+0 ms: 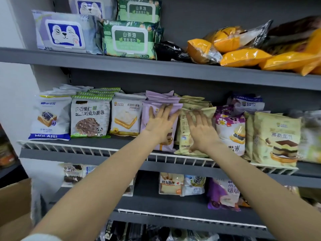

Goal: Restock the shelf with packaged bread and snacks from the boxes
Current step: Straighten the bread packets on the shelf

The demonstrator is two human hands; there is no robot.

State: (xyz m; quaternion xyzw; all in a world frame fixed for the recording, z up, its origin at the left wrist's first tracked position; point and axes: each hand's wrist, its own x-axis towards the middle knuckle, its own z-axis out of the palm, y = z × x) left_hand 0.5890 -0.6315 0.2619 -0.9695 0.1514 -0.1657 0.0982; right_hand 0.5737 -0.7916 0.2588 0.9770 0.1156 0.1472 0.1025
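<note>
On the middle shelf (69,154) I count, going left to right, one front-facing row each of blue-white toast packs (49,118), chocolate bread packs (90,118) and sandwich toast packs (126,117). Next, my left hand (160,121) lies flat, fingers spread, on the purple bread pack (159,126). My right hand (202,129), also flat and open, presses the pale yellow pack (189,136); it is blurred, so contact is likely, not certain. These packs look light, soft and crushable, with slick film, so I'd take them by the side edges.
</note>
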